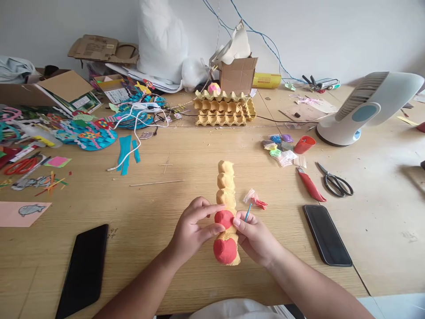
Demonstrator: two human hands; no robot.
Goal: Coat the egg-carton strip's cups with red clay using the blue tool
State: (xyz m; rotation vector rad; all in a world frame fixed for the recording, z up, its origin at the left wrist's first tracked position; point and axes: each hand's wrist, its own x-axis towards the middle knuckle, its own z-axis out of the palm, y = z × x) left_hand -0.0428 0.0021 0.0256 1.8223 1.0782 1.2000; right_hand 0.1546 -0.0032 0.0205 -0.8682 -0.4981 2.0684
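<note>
We held a yellow carton strip [226, 181] — left grip [195, 222] pinched around its upper red clay [223, 219], right grip [256, 237] closed on its edge, blue stick [248, 212] tucked in.

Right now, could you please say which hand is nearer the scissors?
Right: the right hand is left of the scissors; the left hand is farther left, at the left side of the carton strip.

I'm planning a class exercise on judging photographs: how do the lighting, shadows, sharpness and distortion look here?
Head view: diffuse light, with a soft shadow on the pale wooden table near the right edge; head view: no obvious blur on the yellow cardboard egg-carton strip or left hand's fingers; head view: the white plastic fan looks stretched, possibly lens distortion.
</note>
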